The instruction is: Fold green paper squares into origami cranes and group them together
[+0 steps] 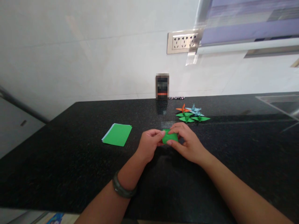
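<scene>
Wall (93,46): we are facing a pale wall that is rising behind the far edge of the surface.
Surface (70,161): we are working over a black speckled slab that is carrying everything here.
Right hand (188,144): we are closing its fingers on the right side of the folded green piece (170,137), thumb below and forefinger above.
Left hand (149,144): we are pinching the left edge of the same piece, with the fingers curled in tight.
Green paper stack (117,134): it is lying flat, well to the left of the left hand.
Socket plate (183,42): it is sitting high on the wall.
Paper flowers (191,114): orange and blue blooms on green leaves are standing just beyond the right hand.
Dark upright object (162,86): it is leaning at the wall, too blurred for us to identify.
Wristband (122,188): we are wearing it on the left wrist.
Folded green piece: we are holding it between both hands, near the middle of the surface; we cannot tell whether it is touching the slab.
</scene>
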{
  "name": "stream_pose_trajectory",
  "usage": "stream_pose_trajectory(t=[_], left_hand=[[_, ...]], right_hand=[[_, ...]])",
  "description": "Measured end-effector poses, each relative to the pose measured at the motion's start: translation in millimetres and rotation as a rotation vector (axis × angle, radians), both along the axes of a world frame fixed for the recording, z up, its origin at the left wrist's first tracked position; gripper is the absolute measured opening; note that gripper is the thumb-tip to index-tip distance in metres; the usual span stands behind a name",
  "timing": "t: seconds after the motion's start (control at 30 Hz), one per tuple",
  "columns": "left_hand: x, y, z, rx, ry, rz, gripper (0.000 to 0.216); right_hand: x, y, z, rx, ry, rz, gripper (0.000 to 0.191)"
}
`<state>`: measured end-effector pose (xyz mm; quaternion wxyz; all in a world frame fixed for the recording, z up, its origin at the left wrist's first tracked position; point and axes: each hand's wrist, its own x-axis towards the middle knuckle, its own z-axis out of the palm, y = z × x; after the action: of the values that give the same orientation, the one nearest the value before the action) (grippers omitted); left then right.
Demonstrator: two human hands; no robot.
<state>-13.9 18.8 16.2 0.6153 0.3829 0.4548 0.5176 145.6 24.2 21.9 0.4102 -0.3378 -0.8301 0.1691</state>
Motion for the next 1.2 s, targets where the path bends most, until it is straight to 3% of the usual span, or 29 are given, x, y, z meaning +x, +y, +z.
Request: stream_pose_trajectory(t=[0.07, 0.27, 0.53, 0.67, 0.83, 1.2], left_hand=[[0, 0, 1.1, -0.009, -0.048, 0.068, 0.026], [0, 0, 2.6, -0.005, -0.157, 0.047, 0.027], [-2, 0, 2.2, -0.021, -0.229, 0.025, 0.038], [-3, -1, 4.5, -0.059, -0.251, -0.077, 0.024], [-1, -2, 4.9, -0.036, -0.287, -0.017, 0.022], [5, -4, 4.1, -0.03, -0.418, -0.087, 0.019]], right_hand=[[-3, -2, -2.9, 0.042, -0.024, -0.041, 0.032], [-11, -4, -12.9, 0.088, -0.09, -0.096, 0.011], [-11, -4, -13.5, 0.111, -0.119, -0.113, 0.018], [-11, -5, -11.1, 0.139, -0.12, -0.097, 0.015], [-12, -6, -9.7, 0.169, -0.105, -0.162, 0.013], [-17, -6, -11.8, 0.245, -0.076, -0.283, 0.012]])
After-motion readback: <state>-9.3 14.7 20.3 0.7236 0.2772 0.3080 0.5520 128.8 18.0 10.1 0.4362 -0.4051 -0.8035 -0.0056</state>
